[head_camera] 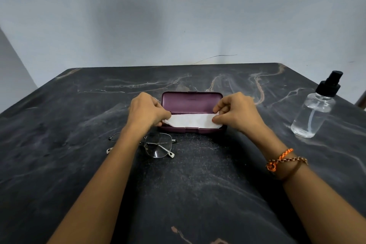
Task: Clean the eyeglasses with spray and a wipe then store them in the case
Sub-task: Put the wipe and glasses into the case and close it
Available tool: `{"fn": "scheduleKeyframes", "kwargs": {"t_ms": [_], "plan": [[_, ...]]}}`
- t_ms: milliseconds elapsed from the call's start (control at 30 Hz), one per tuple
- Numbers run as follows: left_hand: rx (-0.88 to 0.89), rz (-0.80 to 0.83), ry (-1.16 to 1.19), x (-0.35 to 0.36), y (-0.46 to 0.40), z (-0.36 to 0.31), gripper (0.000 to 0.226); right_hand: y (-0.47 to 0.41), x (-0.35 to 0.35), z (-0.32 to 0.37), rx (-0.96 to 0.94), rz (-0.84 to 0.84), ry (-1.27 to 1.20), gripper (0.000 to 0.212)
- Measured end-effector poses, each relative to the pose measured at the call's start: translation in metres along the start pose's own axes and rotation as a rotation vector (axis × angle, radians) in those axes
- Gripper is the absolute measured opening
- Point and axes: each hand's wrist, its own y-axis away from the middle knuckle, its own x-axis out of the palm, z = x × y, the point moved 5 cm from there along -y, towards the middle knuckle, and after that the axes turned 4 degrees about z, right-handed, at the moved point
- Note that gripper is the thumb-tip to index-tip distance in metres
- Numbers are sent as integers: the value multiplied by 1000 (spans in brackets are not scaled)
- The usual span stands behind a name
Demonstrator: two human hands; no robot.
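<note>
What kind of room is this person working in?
Hard to say exactly: probably a plain indoor room at home or in a small workspace. There is a dark marble-patterned table against a bare pale wall, holding only an eyeglass case, eyeglasses and a spray bottle.

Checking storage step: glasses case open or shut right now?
Open. The purple case has its lid raised toward the wall, inside showing; a white wipe lies across its base. The eyeglasses are outside it.

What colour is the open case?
Purple, a dark plum, on the case; seen in the head view.
</note>
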Motion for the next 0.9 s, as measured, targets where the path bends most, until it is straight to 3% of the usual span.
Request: {"fn": "scheduleKeyframes", "kwargs": {"t_ms": [400,633,833,900], "plan": [[58,17,-129,5,2,-4,8,2,4,0,-7,-40,53,17],[41,13,-134,1,2,-1,24,2,6,0,-2,-84,72,18],[-61,61,-80,-4,-2,6,20,-1,4,-14,107,-56,-108,30],[-59,54,-101,-2,-4,8,23,-2,7,-18,143,-12,-162,24]]}}
